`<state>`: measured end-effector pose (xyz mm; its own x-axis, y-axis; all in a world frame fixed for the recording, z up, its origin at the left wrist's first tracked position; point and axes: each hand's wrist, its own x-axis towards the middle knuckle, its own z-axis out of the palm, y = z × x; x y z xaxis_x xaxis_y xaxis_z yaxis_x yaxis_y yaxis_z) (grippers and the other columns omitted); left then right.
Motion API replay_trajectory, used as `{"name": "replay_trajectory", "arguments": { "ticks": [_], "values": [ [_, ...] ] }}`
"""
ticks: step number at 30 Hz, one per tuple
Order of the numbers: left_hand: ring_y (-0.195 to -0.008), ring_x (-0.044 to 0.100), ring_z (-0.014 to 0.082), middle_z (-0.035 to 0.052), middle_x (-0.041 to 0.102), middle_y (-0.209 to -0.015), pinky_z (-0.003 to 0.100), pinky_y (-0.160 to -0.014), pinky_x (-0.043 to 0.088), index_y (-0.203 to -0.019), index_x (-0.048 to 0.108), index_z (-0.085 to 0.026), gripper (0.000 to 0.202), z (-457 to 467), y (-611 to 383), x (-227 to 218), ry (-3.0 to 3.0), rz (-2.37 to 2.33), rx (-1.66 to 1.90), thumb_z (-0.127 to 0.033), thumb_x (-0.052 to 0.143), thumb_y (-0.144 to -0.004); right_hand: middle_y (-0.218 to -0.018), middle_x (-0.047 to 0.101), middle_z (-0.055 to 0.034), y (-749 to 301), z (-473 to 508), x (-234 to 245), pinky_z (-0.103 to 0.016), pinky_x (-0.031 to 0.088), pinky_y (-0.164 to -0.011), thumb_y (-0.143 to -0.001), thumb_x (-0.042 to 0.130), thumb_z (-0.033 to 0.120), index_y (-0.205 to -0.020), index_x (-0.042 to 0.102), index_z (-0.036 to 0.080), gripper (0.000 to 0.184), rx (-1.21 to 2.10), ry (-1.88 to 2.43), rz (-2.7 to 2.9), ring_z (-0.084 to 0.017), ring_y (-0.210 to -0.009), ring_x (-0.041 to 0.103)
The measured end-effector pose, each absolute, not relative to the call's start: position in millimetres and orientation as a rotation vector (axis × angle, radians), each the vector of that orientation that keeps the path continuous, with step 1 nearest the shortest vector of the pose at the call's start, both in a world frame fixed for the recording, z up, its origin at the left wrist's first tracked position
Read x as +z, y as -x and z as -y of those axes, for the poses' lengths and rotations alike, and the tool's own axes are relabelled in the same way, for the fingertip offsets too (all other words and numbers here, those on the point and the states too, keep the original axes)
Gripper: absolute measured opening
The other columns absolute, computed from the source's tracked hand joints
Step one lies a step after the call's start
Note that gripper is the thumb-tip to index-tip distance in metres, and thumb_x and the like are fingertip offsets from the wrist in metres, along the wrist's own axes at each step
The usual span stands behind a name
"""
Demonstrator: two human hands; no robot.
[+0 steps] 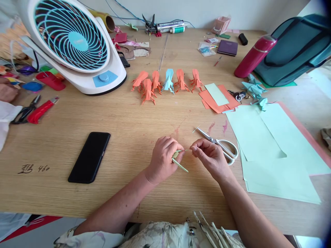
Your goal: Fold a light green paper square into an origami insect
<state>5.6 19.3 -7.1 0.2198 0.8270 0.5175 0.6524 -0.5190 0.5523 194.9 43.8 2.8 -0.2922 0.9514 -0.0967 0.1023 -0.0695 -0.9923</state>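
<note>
My left hand [168,155] is closed around a small piece of folded pale green paper [181,165], whose narrow strip sticks out below the fingers. A thin tip also pokes out between the left thumb and forefinger. Just to the right, a small gap away, my right hand [208,156] has thumb and forefinger pinched together. Whatever it pinches, if anything, is too small to make out. White-handled scissors [229,148] lie on the table behind the right hand, partly covered by it. A thin pale scrap [196,129] rests by their tip.
Several folded orange paper figures [148,90] and a blue one [168,81] stand ahead. Green paper sheets [274,175] lie right, a phone [89,157] left. A fan [77,41], a red utility knife [42,110], a pink flask [256,57] and a teal bag [292,51] stand around.
</note>
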Motion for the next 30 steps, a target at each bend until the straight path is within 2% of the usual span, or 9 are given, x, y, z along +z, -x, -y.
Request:
{"name": "replay_trajectory", "arguments": {
  "ticks": [7,11,14,19,23,30],
  "values": [
    [-0.079,0.057,0.0184,0.0019,0.064,-0.079,0.034,-0.075,0.043,-0.082,0.056,-0.021,0.012,-17.5,-6.5,-3.8,-2.071,-1.401,1.218,-0.018,0.060,-0.093,-0.071,0.058,0.0010,-194.8,-40.5,-1.4,-0.026,0.041,-0.060,-0.094,0.066,0.043,-0.083,0.065,0.019,0.027,1.403,1.142,1.566,-0.012,-0.065,0.051],
    [-0.077,0.056,0.0170,0.0008,0.062,-0.077,0.032,-0.074,0.040,-0.081,0.057,-0.020,0.014,-18.3,-7.1,-6.5,-2.070,-1.355,1.228,-0.017,0.062,-0.094,-0.081,0.062,-0.0002,-192.0,-37.3,-2.3,-0.027,0.046,-0.068,-0.095,0.067,0.037,-0.093,0.066,0.020,0.017,1.360,1.054,1.625,-0.013,-0.073,0.057],
    [-0.077,0.054,0.0167,0.0003,0.061,-0.077,0.032,-0.073,0.040,-0.082,0.056,-0.020,0.014,-18.2,-7.9,-8.3,-2.099,-1.345,1.232,-0.016,0.062,-0.094,-0.084,0.063,-0.0007,-188.9,-35.8,-1.5,-0.028,0.049,-0.072,-0.094,0.069,0.033,-0.092,0.066,0.021,0.012,1.273,1.036,1.671,-0.014,-0.076,0.059],
    [-0.077,0.052,0.0173,0.0000,0.059,-0.077,0.033,-0.074,0.040,-0.079,0.052,-0.021,0.015,-17.7,-8.3,-8.9,-2.181,-1.346,1.209,-0.012,0.060,-0.089,-0.079,0.060,0.0002,-185.4,-35.1,-0.9,-0.028,0.047,-0.069,-0.095,0.065,0.022,-0.085,0.063,0.021,0.010,1.015,0.976,1.808,-0.013,-0.073,0.056],
    [-0.077,0.052,0.0177,0.0000,0.058,-0.076,0.034,-0.075,0.040,-0.078,0.050,-0.021,0.017,-19.4,-7.1,-7.9,-2.249,-1.320,1.185,-0.016,0.058,-0.092,-0.080,0.058,-0.0002,-183.8,-34.2,-0.9,-0.028,0.046,-0.068,-0.097,0.059,0.016,-0.085,0.058,0.021,0.013,0.842,0.937,1.905,-0.014,-0.073,0.055],
    [-0.080,0.056,0.0181,0.0016,0.064,-0.080,0.034,-0.077,0.042,-0.083,0.057,-0.020,0.014,-21.3,-4.5,-10.1,-2.170,-1.271,1.181,-0.021,0.060,-0.096,-0.076,0.057,0.0008,-184.1,-34.1,0.2,-0.028,0.044,-0.066,-0.096,0.060,0.017,-0.082,0.057,0.021,0.015,0.820,0.964,1.869,-0.013,-0.070,0.053]
  ]
}}
